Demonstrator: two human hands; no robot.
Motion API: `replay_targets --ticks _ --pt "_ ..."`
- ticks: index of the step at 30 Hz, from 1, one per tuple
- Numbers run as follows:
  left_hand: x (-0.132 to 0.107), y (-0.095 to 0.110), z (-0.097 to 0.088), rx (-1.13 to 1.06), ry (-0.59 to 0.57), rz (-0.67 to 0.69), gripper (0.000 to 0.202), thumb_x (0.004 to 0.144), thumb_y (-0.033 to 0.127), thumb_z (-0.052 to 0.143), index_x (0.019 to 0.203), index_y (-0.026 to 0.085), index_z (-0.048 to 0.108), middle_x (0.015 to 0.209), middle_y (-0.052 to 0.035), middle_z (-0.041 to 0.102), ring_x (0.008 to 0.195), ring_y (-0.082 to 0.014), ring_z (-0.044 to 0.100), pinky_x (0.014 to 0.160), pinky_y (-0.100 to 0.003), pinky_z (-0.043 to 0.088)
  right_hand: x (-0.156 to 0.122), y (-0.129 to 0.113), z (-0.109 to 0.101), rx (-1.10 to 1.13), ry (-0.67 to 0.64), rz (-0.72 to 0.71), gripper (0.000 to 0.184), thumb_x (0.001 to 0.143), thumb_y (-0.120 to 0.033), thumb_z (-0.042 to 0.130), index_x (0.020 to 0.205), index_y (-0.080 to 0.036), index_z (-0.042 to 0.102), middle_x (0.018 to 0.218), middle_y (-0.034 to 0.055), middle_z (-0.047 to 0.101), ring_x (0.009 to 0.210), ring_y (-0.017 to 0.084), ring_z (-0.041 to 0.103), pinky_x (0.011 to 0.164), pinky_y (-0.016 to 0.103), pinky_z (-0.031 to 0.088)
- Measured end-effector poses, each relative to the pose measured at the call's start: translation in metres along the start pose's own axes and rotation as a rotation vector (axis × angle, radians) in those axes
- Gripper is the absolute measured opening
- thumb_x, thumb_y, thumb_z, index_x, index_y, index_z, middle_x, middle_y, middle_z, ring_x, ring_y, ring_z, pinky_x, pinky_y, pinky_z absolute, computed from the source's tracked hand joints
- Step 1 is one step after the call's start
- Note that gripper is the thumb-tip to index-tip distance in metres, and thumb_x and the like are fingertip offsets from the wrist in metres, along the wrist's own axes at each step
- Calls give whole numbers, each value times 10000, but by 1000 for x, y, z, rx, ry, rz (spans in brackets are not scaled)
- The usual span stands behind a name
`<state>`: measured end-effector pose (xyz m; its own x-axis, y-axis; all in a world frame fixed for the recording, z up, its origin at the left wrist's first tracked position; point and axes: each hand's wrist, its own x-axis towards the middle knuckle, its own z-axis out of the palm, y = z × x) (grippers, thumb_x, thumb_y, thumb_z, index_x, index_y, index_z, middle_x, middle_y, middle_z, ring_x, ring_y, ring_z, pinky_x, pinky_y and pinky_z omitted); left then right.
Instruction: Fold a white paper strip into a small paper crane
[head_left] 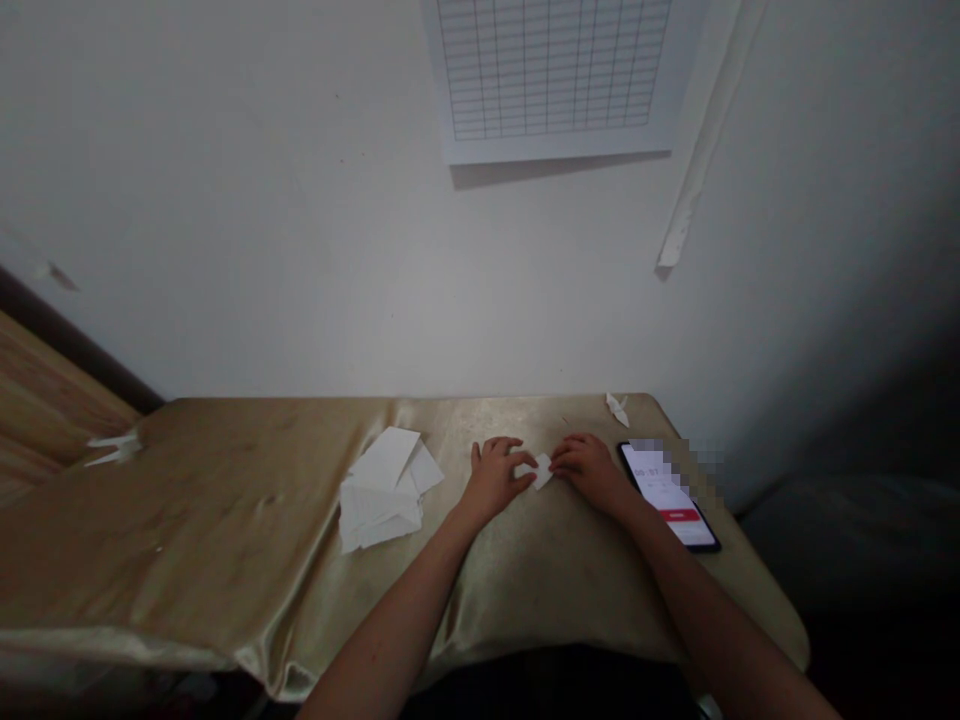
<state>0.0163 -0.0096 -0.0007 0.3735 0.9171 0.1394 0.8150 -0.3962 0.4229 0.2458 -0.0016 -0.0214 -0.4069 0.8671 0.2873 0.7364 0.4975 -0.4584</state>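
Note:
A small folded piece of white paper [543, 471] lies between my two hands over the table. My left hand [498, 474] pinches its left side between thumb and index finger, with the other fingers curved above the cloth. On the opposite side, my right hand [589, 468] has its fingertips closed on the paper's right edge. Left of my left hand sits a loose pile of white paper sheets [386, 490]. A small folded paper figure [617, 409] rests near the table's back right corner. The exact folds of the held paper are too small to make out.
A phone [675, 500] with a lit screen lies right of my right hand. Gold satin cloth [225, 520] covers the table, wrinkled at the front. White scraps [114, 449] are at the far left. A printed grid sheet [555, 75] hangs on the wall behind.

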Motion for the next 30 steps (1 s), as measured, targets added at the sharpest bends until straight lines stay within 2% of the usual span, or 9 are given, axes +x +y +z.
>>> replay_targets --ticks 7,15,24,30 --pt "0 0 -3 -22 -31 -20 293 795 439 797 1079 402 734 1436 9 570 1386 -301 417 1183 -649 156 1 -7 1 -12 41 71 115 897 -272 660 931 -249 767 1060 49 722 1131 235 555 1040 419 377" --pt "0 0 -6 -19 -45 -17 345 766 470 811 1093 404 724 1452 12 559 1398 -299 408 1194 -628 148 4 -9 6 -32 68 118 91 896 -255 666 929 -240 750 1053 54 694 1076 226 538 972 369 404" --pt "1 2 -8 -37 -57 -31 388 726 450 838 1092 396 719 1455 8 557 1402 -314 408 1188 -666 143 6 -14 12 -67 65 189 104 907 -272 649 938 -243 744 1106 68 661 1119 253 505 1001 410 370" --pt "2 -1 -6 -43 -46 -25 377 719 450 849 1075 399 736 1441 11 568 1397 -310 415 1195 -652 145 5 -16 16 -86 83 214 114 918 -288 638 950 -248 740 1099 70 651 1117 254 510 1008 418 365"
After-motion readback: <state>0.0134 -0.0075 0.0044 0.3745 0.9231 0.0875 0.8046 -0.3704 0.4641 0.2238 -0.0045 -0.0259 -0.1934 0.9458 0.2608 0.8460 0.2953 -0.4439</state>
